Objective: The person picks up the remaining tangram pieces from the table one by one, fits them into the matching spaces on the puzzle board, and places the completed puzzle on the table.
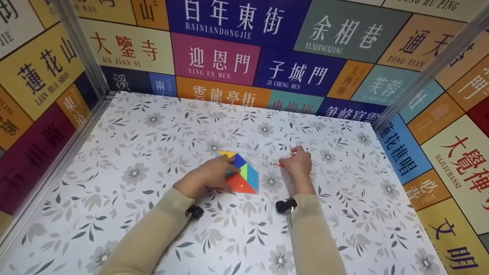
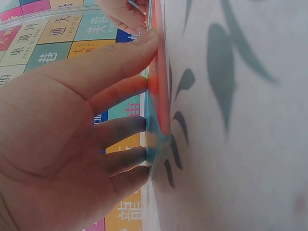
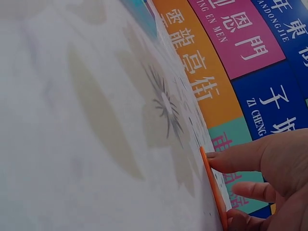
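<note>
A set of flat coloured tangram pieces (image 1: 242, 186) lies fitted together mid-table, with red-orange, light blue, green, dark blue and yellow showing. My left hand (image 1: 212, 173) rests over its left side, covering part of it. In the left wrist view the fingers (image 2: 122, 122) reach out fairly straight, tips on the pieces, and the thumb touches the red-orange piece (image 2: 161, 96). To the right of the set, my right hand (image 1: 300, 164) pinches a small orange tangram piece (image 3: 214, 187) between thumb and fingertips, close over the table. Most of that piece is hidden by the hand in the head view.
A white cloth with grey leaves and flowers covers the table (image 1: 153, 152). Panels with coloured name signs (image 1: 217, 57) stand along the back and both sides, with metal posts (image 1: 86, 49) at the corners. Black wrist cameras (image 1: 195, 211) sit on both sleeves.
</note>
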A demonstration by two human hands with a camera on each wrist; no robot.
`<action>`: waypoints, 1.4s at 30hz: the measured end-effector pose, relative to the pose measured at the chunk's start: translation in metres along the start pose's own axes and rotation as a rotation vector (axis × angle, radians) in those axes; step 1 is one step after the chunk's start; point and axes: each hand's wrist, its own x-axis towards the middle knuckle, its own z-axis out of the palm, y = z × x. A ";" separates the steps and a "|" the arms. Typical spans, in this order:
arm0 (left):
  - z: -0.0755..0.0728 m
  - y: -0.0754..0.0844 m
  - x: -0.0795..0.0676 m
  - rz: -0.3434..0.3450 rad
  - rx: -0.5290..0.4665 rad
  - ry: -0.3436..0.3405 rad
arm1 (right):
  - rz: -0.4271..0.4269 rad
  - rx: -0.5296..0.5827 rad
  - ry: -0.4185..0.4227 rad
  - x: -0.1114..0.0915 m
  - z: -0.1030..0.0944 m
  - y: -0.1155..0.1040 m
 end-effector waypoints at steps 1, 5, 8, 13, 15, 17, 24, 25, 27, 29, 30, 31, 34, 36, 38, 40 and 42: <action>0.000 0.000 0.000 0.003 0.002 -0.001 | -0.007 -0.010 -0.001 0.000 0.000 0.000; 0.000 -0.001 0.001 0.031 0.012 0.001 | -0.022 -0.039 -0.013 0.000 -0.003 0.000; 0.001 -0.003 0.001 0.049 0.018 0.006 | -0.034 -0.053 -0.019 -0.001 -0.003 0.000; 0.004 -0.005 0.001 0.054 0.028 0.012 | -0.040 -0.034 -0.021 -0.002 -0.001 -0.002; 0.005 -0.006 0.000 0.045 0.023 0.014 | -0.038 -0.016 -0.020 -0.002 0.000 -0.003; 0.006 -0.005 0.000 0.033 0.018 0.012 | -0.041 -0.015 -0.013 -0.004 0.001 -0.003; 0.004 -0.003 -0.001 0.007 0.016 -0.002 | -0.062 -0.012 -0.004 -0.005 0.002 -0.002; 0.003 -0.002 -0.001 0.008 0.013 0.001 | -0.070 -0.010 -0.004 -0.005 0.001 -0.002; 0.002 -0.002 0.000 0.009 0.014 0.007 | -0.085 -0.005 0.001 -0.004 -0.001 -0.001; 0.002 -0.003 0.000 0.008 0.006 0.009 | -0.093 -0.012 0.002 -0.004 -0.002 -0.001; 0.002 -0.003 0.000 0.008 0.004 0.010 | -0.094 -0.019 0.002 -0.003 -0.003 0.000; 0.002 -0.004 0.000 0.010 0.002 0.011 | -0.095 -0.028 0.002 -0.003 -0.004 0.000; 0.002 -0.005 0.000 0.017 -0.001 0.013 | -0.089 -0.048 0.000 -0.003 -0.006 0.002; 0.002 -0.005 0.001 0.022 0.003 0.013 | -0.078 -0.044 -0.009 -0.003 -0.008 0.002; 0.002 -0.005 0.002 0.028 0.003 0.011 | -0.069 -0.031 -0.019 -0.003 -0.009 0.003; 0.002 -0.005 0.002 0.027 0.003 0.006 | -0.066 -0.015 -0.026 -0.003 -0.011 0.003; 0.002 -0.005 0.002 0.028 -0.002 0.006 | -0.060 0.008 -0.030 -0.003 -0.012 0.003</action>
